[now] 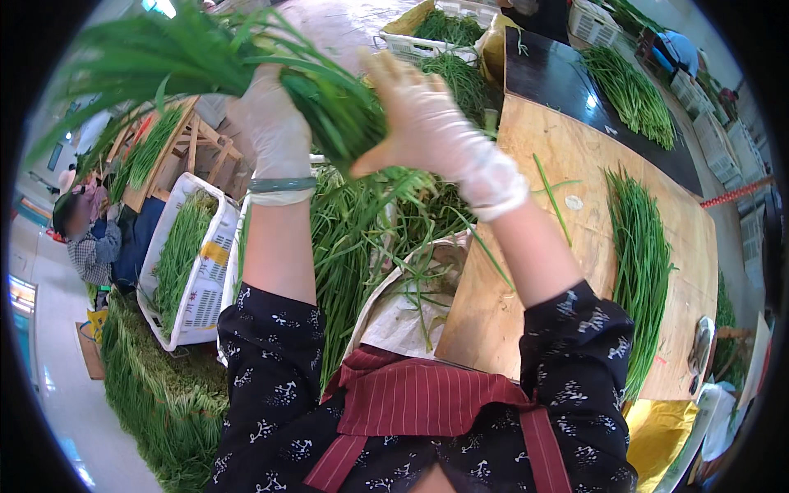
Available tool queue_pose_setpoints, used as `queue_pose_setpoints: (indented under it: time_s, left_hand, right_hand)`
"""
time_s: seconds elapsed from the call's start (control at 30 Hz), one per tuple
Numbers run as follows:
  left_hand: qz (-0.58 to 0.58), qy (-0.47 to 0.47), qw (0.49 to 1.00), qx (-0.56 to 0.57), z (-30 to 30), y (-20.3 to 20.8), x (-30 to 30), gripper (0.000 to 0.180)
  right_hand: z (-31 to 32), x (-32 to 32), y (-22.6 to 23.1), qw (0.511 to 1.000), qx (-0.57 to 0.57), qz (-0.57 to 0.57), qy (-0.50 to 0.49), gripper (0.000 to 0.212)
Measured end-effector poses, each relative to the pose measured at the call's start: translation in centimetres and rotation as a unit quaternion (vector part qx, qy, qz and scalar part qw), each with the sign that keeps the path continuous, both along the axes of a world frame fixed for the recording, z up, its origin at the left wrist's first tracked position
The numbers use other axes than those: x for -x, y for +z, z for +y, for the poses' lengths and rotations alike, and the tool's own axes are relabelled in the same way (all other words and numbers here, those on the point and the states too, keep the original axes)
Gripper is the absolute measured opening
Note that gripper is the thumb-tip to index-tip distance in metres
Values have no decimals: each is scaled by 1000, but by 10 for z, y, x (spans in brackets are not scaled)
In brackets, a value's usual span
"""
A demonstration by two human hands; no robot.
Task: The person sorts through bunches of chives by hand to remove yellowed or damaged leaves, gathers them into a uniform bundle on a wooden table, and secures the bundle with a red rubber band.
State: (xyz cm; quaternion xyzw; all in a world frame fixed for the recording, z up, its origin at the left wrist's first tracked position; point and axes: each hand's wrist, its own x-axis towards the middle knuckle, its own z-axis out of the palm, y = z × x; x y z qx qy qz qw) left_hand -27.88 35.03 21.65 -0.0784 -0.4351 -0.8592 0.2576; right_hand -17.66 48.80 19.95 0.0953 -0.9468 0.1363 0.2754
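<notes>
Above heaped greens [349,255], the left hand [275,123] grips a green bunch [330,115]; the right hand [421,127] spreads wide at its right end. Loose stalks [552,198] and another bundle [637,255] occupy the wooden board [485,320], right; a white crate [200,292] stands left.

Over in the frame's upper left, the gloved left hand [275,123] grips a leafy bundle [333,107]; the right hand [419,119] spreads by its end.

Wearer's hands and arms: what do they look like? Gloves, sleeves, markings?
Left hand and right hand wear thin, whitish gloves. A dark green band circles the left glove's cuff; the right cuff is bunched. Forearms bare; black sleeves with a white sprig print.
</notes>
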Motion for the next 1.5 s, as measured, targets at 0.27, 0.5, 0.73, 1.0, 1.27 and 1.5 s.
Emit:
queue_pose_setpoints:
  time_s: [0.27, 0.5, 0.73, 1.0, 1.27, 1.5]
  left_hand:
    - [68, -294, 914, 272, 8, 30, -38, 23]
    - [-26, -496, 855, 149, -4, 32, -32, 30]
    - [-112, -312, 943, 27, -55, -4, -4, 20]
    - [-46, -421, 904, -56, -99, -41, 8, 33]
    - [-149, -263, 951, -56, -96, -33, 0, 29]
    - [-71, -395, 914, -59, -98, -54, -27, 34]
  right_hand:
    - [26, 18, 3, 957, 132, -158, 204, 62]
    - [31, -9, 29, 899, 210, -283, 262, 54]
    - [150, -62, -43, 858, 485, -82, 151, 53]
    - [113, -65, -57, 908, 165, -255, 290, 63]
    - [81, -77, -65, 906, 308, -122, 264, 48]
    - [76, -82, -67, 666, 683, -183, 240, 39]
